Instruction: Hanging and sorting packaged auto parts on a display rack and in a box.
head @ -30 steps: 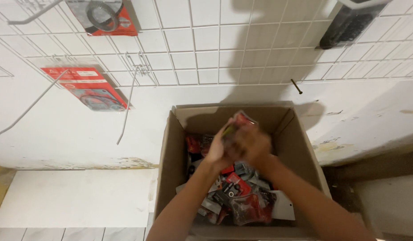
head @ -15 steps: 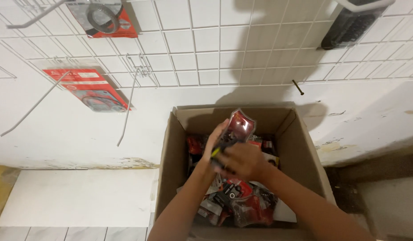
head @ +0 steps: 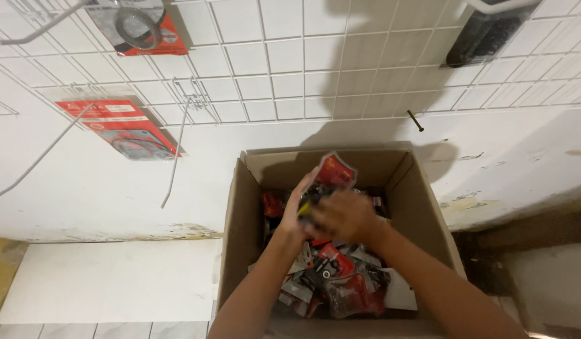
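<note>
Many red packets (head: 340, 285) fill the cardboard box (head: 240, 232).

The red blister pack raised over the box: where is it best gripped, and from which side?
Probably by its lower edge, from below. The red blister pack stands tilted upright above the cardboard box, its upper half free, while the left hand and right hand meet at its base. A flat edge there suits a pinch.

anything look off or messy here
The packets lie jumbled in the box, not stacked. Both hands are together over them on one red packet. The wall's paint is stained and flaking right of the box, and a lone nail sticks out bare.
</note>
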